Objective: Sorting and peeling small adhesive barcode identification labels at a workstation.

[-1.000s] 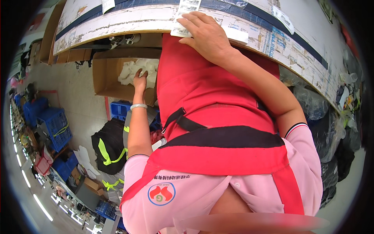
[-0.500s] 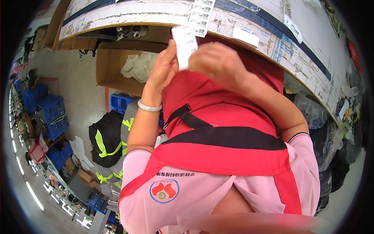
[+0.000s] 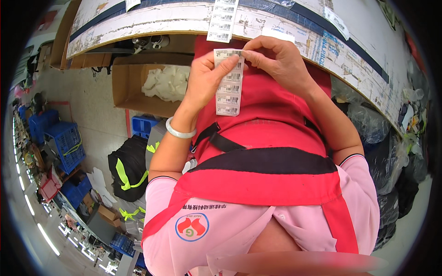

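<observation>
A white strip of barcode labels [image 3: 228,99] hangs upright in front of my red apron, its lower end free. My left hand [image 3: 206,78] is closed on the strip's upper part, thumb across its printed face. At the top right corner, the thumb and forefinger of my right hand [image 3: 283,64] pinch the strip's edge. Whether a single label is lifting there is too small to tell. Just above, another strip of barcode labels [image 3: 223,20] lies on the worn white table [image 3: 175,25] and hangs over its front edge.
Below the table on the left is an open cardboard box [image 3: 126,87] with white crumpled material [image 3: 165,83] inside. Black bundles with yellow-green ties [image 3: 126,168] and blue crates [image 3: 64,142] stand further left. Clear plastic bags [image 3: 368,124] are piled at the right.
The strip has come down and now shows its full length, printed side toward me. My right hand has moved from beside it to pinching its top corner.
</observation>
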A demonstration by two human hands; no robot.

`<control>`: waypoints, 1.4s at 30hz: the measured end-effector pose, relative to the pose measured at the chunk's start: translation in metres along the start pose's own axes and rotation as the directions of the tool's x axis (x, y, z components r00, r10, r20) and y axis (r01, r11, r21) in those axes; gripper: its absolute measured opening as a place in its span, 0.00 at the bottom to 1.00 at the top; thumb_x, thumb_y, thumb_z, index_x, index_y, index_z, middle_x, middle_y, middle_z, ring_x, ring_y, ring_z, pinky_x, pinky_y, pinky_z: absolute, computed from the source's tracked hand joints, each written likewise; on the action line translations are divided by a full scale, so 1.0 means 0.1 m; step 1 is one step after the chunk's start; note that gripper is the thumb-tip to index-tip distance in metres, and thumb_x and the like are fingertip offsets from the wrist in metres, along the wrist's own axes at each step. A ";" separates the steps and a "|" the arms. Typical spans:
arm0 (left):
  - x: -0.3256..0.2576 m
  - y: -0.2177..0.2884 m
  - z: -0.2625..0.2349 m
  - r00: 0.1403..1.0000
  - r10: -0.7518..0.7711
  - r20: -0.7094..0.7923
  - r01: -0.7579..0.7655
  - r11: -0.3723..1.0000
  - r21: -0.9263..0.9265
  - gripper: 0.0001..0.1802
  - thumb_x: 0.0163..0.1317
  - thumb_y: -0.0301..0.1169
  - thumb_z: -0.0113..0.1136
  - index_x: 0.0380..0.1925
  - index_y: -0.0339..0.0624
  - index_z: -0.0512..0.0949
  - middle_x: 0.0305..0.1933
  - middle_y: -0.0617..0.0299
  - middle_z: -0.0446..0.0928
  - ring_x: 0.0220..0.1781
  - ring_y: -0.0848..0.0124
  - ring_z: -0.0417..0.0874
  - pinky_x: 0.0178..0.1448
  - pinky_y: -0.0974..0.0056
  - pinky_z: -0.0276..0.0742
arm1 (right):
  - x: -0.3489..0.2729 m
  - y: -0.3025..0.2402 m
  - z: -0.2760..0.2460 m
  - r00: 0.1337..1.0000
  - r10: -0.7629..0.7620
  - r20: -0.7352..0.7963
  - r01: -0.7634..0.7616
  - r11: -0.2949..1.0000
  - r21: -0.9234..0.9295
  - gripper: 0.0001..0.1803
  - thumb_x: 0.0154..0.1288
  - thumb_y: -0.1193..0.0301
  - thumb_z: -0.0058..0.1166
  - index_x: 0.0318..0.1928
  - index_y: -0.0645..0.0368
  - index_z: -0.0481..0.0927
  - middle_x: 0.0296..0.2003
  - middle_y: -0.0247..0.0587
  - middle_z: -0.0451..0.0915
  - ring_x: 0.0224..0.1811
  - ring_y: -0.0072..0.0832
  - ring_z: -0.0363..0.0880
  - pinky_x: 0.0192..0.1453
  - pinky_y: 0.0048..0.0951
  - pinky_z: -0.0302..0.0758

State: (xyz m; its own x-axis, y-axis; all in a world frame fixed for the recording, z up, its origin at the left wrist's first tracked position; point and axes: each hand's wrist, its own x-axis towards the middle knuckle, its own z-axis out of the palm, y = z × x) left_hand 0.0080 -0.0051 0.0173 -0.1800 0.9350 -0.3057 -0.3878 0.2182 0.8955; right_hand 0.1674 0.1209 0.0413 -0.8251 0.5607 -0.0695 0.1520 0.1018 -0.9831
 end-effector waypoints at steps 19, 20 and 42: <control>0.28 -0.04 0.16 0.997 0.015 0.072 -0.006 0.992 -0.123 0.09 0.61 0.27 0.66 0.40 0.35 0.82 0.35 0.64 0.83 0.34 0.81 0.80 0.39 0.75 0.76 | -0.06 0.04 -0.31 0.960 0.186 0.210 -0.239 0.934 0.264 0.10 0.72 0.70 0.50 0.45 0.65 0.78 0.31 0.31 0.78 0.30 0.15 0.77 0.38 0.18 0.77; 0.28 -0.03 0.18 0.997 0.063 0.032 -0.058 0.987 -0.147 0.10 0.60 0.26 0.67 0.41 0.35 0.82 0.35 0.64 0.83 0.34 0.81 0.81 0.39 0.75 0.76 | -0.06 0.06 -0.29 0.960 0.187 0.208 -0.240 0.933 0.268 0.10 0.72 0.70 0.50 0.45 0.65 0.78 0.31 0.31 0.78 0.30 0.15 0.77 0.38 0.18 0.77; 0.42 -0.18 0.12 0.987 0.070 0.145 -0.064 0.997 -0.049 0.07 0.62 0.25 0.64 0.38 0.31 0.84 0.39 0.64 0.82 0.41 0.77 0.79 0.47 0.73 0.74 | -0.09 0.27 -0.57 0.917 0.059 -0.394 -0.047 0.998 0.041 0.11 0.70 0.68 0.56 0.44 0.64 0.80 0.29 0.33 0.80 0.31 0.17 0.80 0.33 0.17 0.76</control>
State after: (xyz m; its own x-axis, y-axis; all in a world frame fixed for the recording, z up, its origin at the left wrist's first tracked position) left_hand 0.0181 0.0333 -0.0081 -0.0741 0.9785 -0.1923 -0.4193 0.1444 0.8963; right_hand 0.2096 0.1652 0.0244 -0.5338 0.8438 -0.0552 0.1681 0.0420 -0.9849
